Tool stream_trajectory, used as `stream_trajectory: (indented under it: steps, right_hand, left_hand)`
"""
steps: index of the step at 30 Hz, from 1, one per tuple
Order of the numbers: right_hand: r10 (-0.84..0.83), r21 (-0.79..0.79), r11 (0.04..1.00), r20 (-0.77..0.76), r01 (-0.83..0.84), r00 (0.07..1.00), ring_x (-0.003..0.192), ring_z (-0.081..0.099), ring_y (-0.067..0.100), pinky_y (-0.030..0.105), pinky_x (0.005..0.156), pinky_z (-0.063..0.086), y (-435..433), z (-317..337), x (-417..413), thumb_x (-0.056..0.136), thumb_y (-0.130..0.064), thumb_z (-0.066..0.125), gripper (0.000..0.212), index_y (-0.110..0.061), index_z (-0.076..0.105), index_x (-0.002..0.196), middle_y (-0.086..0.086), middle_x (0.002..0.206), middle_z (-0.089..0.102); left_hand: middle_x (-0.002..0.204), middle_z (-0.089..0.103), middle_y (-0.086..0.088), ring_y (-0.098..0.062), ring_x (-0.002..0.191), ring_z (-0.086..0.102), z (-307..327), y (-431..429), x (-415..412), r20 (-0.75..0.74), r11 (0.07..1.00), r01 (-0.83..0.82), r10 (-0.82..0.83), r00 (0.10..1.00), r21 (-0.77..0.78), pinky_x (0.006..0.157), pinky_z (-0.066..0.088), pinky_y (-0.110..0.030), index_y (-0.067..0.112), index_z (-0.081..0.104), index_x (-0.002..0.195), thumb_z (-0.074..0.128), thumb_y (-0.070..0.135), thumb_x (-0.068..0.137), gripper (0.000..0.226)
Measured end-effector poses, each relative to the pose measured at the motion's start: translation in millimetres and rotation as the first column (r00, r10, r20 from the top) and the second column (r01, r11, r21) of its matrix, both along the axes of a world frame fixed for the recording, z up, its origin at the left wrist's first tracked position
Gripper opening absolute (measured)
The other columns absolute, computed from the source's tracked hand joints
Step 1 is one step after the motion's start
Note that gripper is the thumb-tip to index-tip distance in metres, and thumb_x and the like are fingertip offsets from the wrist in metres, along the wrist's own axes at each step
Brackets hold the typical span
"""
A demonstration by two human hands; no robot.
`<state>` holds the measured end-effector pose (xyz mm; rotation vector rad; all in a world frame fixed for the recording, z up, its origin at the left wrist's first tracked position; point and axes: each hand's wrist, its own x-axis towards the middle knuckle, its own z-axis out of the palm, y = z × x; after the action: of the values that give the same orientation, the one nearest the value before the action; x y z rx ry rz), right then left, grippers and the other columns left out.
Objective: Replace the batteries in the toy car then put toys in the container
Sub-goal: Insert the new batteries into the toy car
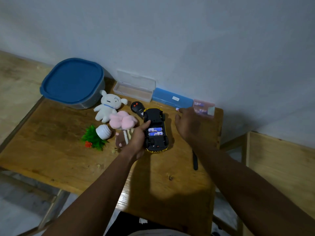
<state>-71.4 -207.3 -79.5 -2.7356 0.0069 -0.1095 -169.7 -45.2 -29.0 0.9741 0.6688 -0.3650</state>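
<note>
My left hand (136, 138) steadies the car (156, 130), which lies belly-up on the worktop (59, 150) with its long axis running near to far. My palm presses against its left side and my thumb reaches up over the underside, so that grip is a loose brace, not a closed hold. The battery bay is open, and two cells (155, 131) lie in it side by side, crosswise to the car's length.

My right hand (187, 123) hovers to the right of the car and a little beyond it, fingers spread and empty. Its fingertips point toward a loose battery (177, 109) lying at the far edge, just beside the battery pack (203, 108) at the wall. That battery lies up and slightly left of my right grip, close to the fingertips; I cannot tell whether they touch it. The right hand is plainly the nearer one, as the left is busy with the car.

By my judgement, the battery swap is under way. The container (73, 82) sits far left with its lid on, well apart from both hands, with the soft toys between it and the car.
</note>
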Motion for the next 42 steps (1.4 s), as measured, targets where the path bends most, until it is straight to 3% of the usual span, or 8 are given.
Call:
stream_trajectory:
  steps: [4,9,16,21,23,29,35,42]
  right_hand:
    - [0.049,-0.083,0.995,0.007,-0.048,0.999,0.097,0.061,0.026,0.027,0.067,0.037,-0.3,-9.4,1.3,0.098,-0.03,0.055,0.033,-0.015,0.062,0.126,0.01,0.117,0.061]
    - [0.076,-0.126,0.989,0.002,-0.075,0.997,0.103,0.062,0.028,0.029,0.07,0.045,-3.0,-16.5,3.4,0.096,-0.028,0.058,0.035,-0.014,0.06,0.128,0.012,0.121,0.061]
    - [0.206,-0.227,0.952,-0.012,-0.204,0.978,0.084,0.058,0.023,0.027,0.062,0.034,-4.3,-15.8,2.1,0.096,-0.025,0.059,0.017,-0.014,0.07,0.101,0.008,0.104,0.061]
    - [0.125,0.383,0.919,-0.057,-0.094,0.99,0.077,0.063,0.011,0.024,0.064,0.051,9.9,1.5,-21.1,0.092,-0.022,0.067,0.013,-0.011,0.071,0.1,0.003,0.092,0.072]
    - [0.015,0.633,0.773,-0.084,0.042,0.996,0.067,0.064,0.003,0.012,0.058,0.049,17.8,19.7,-36.8,0.091,-0.012,0.068,0.016,-0.008,0.067,0.106,0.0,0.086,0.071]
    - [0.013,0.924,0.369,-0.119,0.106,0.993,0.073,0.074,0.014,0.026,0.066,0.06,25.5,68.4,-79.4,0.088,-0.002,0.07,0.016,-0.012,0.067,0.1,0.001,0.082,0.075]
    - [0.183,0.875,0.481,-0.042,-0.052,0.982,0.085,0.073,0.008,0.024,0.071,0.06,18.6,81.0,-102.0,0.08,0.003,0.075,0.019,-0.007,0.072,0.096,-0.002,0.094,0.074]
    - [0.437,0.695,0.607,0.113,-0.385,0.892,0.094,0.07,0.009,0.031,0.077,0.062,6.3,94.4,-91.2,0.08,-0.004,0.078,0.021,-0.011,0.071,0.099,-0.001,0.1,0.071]
  left_hand:
    - [0.118,0.068,-0.019,-0.034,0.105,0.064,-7.1,0.1,3.4,-0.012,1.0,-0.002,0.002,1.0,0.004,0.097,0.05,-0.047,0.006,0.062,0.127,0.041,0.034,0.104,0.041]
    - [0.126,0.066,-0.022,-0.038,0.111,0.064,-15.9,6.3,1.7,-0.015,1.0,0.004,-0.004,1.0,0.011,0.106,0.045,-0.055,0.007,0.062,0.128,0.044,0.036,0.103,0.042]
    - [0.128,0.065,-0.024,-0.042,0.118,0.061,-17.8,11.5,-2.8,-0.032,1.0,0.004,-0.003,0.999,0.004,0.108,0.043,-0.056,0.004,0.059,0.132,0.044,0.032,0.1,0.046]
    - [0.12,0.067,-0.02,-0.037,0.107,0.063,-6.5,12.3,-12.7,0.023,1.0,0.024,-0.025,0.999,0.01,0.104,0.045,-0.056,0.006,0.056,0.135,0.041,0.015,0.093,0.045]
    - [0.12,0.067,-0.018,-0.035,0.106,0.065,-1.9,13.6,-17.1,0.05,0.999,0.044,-0.044,0.998,0.004,0.098,0.05,-0.052,0.008,0.054,0.136,0.04,0.01,0.093,0.045]
    - [0.129,0.065,-0.02,-0.035,0.111,0.066,9.0,17.3,-27.0,0.09,0.994,0.099,-0.094,0.992,-0.048,0.093,0.056,-0.048,0.01,0.048,0.142,0.041,0.01,0.097,0.046]
    - [0.117,0.07,-0.018,-0.03,0.098,0.071,20.3,17.5,-33.4,0.133,0.988,0.152,-0.148,0.98,-0.021,0.082,0.061,-0.041,0.004,0.05,0.141,0.044,0.008,0.096,0.045]
    - [0.131,0.063,-0.022,-0.037,0.117,0.062,29.0,29.1,-35.9,0.214,0.975,0.223,-0.219,0.952,0.004,0.104,0.047,-0.053,0.01,0.045,0.145,0.053,0.01,0.092,0.054]
